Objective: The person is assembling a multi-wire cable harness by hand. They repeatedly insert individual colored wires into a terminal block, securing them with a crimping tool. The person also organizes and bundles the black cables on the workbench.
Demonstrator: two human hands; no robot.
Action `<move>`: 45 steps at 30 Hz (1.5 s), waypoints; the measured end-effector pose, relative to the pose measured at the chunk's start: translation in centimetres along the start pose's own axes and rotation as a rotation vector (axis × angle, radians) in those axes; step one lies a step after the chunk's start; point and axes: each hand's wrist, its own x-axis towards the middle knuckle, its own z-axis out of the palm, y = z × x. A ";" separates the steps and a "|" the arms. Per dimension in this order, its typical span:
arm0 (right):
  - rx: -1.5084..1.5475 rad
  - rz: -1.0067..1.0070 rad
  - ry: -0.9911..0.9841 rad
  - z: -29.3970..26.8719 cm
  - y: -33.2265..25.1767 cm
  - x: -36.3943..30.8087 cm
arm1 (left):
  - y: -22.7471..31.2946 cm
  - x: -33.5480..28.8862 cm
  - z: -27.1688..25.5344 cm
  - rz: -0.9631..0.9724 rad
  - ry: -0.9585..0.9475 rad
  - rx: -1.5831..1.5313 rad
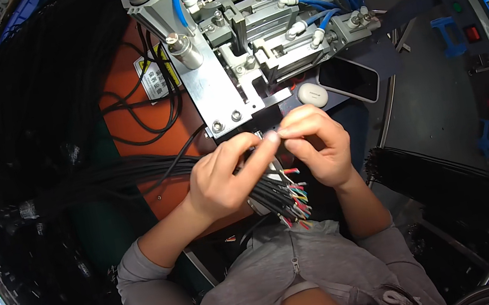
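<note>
2 hands, tips meeting just off the fixture's near edge. Cable bundle [272,192] is the part that matters: black cables come in from the left, pass beneath the left hand [223,177], then angle down and right. Long axis runs left to lower right; stripped coloured wire ends [299,198] fan out between the forearms, chest side of both hands. Left hand is nearer, sitting right over the bundle; right hand [324,145] is off to the right of the wire ends, apart from them.

Hand state: left has its thumb reaching out to the right hand's fingertips, index curled beside it. Right has thumb and index drawn in close, other fingers bent. Can't tell if either is clamped on something; anything at the tips is too small or hidden.

Around: fixture [208,90] directly beyond the fingertips, orange worktop [169,204] under the cables, white case [313,96] and phone [352,79] beyond the right hand.
</note>
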 end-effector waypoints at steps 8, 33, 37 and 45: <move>-0.258 -0.129 0.252 3.0 -0.4 0.4 | 0.4 0.4 -0.9 -0.114 -0.003 0.073; 0.465 0.741 -0.097 1.1 -1.4 -0.2 | 0.2 -1.3 -1.6 0.021 -0.028 0.173; 0.355 0.659 -0.109 0.7 -1.3 -0.3 | 0.7 -1.2 -2.1 -0.003 -0.128 0.156; -0.258 0.362 0.007 1.8 -0.4 0.2 | 0.9 -0.8 -1.3 -0.050 -0.189 0.181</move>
